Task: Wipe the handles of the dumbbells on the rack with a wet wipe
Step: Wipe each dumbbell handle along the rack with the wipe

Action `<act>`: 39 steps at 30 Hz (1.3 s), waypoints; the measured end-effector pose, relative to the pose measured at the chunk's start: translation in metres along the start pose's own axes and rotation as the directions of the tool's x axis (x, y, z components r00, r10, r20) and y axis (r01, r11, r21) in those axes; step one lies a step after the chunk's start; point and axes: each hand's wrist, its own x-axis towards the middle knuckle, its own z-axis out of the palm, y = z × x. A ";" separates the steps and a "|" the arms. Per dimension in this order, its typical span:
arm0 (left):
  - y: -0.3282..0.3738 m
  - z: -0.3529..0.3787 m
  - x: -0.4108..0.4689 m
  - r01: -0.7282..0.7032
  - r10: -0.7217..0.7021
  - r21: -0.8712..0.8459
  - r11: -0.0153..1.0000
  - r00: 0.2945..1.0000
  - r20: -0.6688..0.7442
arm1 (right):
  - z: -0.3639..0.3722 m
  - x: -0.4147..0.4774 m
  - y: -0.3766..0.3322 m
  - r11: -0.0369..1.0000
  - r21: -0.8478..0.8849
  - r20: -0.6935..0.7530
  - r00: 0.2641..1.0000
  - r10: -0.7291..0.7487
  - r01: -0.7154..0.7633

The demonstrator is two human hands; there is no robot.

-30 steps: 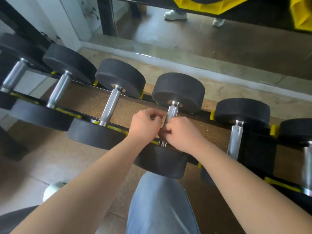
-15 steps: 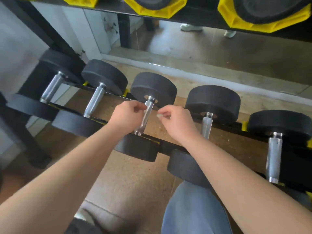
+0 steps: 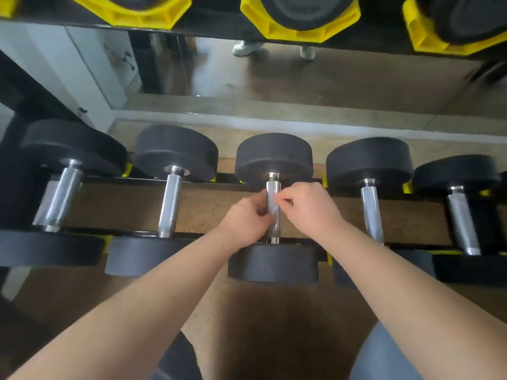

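- Your left hand (image 3: 247, 219) curls around the middle dumbbell handle (image 3: 273, 207) from 9 o'clock
- Your right hand (image 3: 311, 209) pinches a small wipe (image 3: 280, 200) at its 3 o'clock

Underfoot, brown speckled floor (image 3: 255, 311), dimmer toward the near edge. Behind, a wall mirror (image 3: 370, 86) reaching almost to the ground, footed by a pale ledge (image 3: 274, 120). In the glass: glossy brown flooring, a dark post (image 3: 156, 64), a pair of white shoes (image 3: 247, 48). To the left, white wall (image 3: 41, 50); a small dark mark (image 3: 123, 57) on the white beside the post. Soft, even light throughout
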 end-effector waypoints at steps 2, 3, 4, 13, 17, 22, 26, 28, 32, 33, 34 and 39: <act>-0.007 -0.001 0.001 -0.001 0.002 -0.013 1.000 0.999 0.050 | -0.005 -0.009 -0.005 1.000 0.023 0.118 0.993 -0.004 0.002; -0.010 -0.002 0.001 -0.005 0.007 -0.023 1.000 0.997 0.072 | -0.007 -0.012 -0.009 0.999 0.033 0.155 0.988 0.025 -0.030; -0.014 -0.004 0.002 -0.009 0.012 -0.037 0.999 0.996 0.088 | -0.007 -0.014 -0.013 0.996 0.043 0.155 0.986 0.068 -0.076; -0.020 -0.012 0.003 -0.037 0.053 -0.088 0.995 0.982 0.180 | -0.013 -0.003 -0.044 0.939 0.048 0.109 0.936 0.335 -0.341; -0.021 -0.009 0.002 -0.017 0.034 -0.104 0.994 0.985 0.170 | -0.028 -0.022 -0.050 0.934 0.012 0.347 0.877 0.331 -0.357; -0.025 -0.009 0.005 0.005 0.025 -0.161 0.987 0.982 0.188 | -0.005 0.012 -0.041 0.863 0.252 0.000 0.892 0.451 -0.437; -0.026 -0.010 0.002 0.047 0.007 -0.243 0.969 0.976 0.216 | 0.001 0.024 -0.040 0.874 0.292 -0.108 0.894 0.434 -0.389; -0.028 -0.010 0.003 0.059 0.006 -0.265 0.963 0.972 0.236 | -0.006 0.013 -0.040 0.907 0.209 -0.022 0.925 0.378 -0.366; -0.024 -0.009 0.003 0.073 -0.004 -0.276 0.958 0.970 0.242 | -0.011 -0.015 -0.036 0.884 0.179 0.295 0.881 0.371 -0.432; -0.024 -0.009 0.003 0.073 -0.006 -0.282 0.957 0.973 0.230 | -0.007 -0.015 -0.034 0.858 0.222 0.305 0.869 0.390 -0.463; -0.024 -0.008 0.003 0.072 -0.005 -0.292 0.954 0.975 0.224 | -0.003 -0.013 -0.031 0.802 0.314 0.280 0.857 0.433 -0.508; -0.024 -0.008 0.000 0.099 -0.022 -0.332 0.938 0.974 0.227 | 0.010 0.019 -0.024 0.479 0.728 0.116 0.778 0.618 -0.489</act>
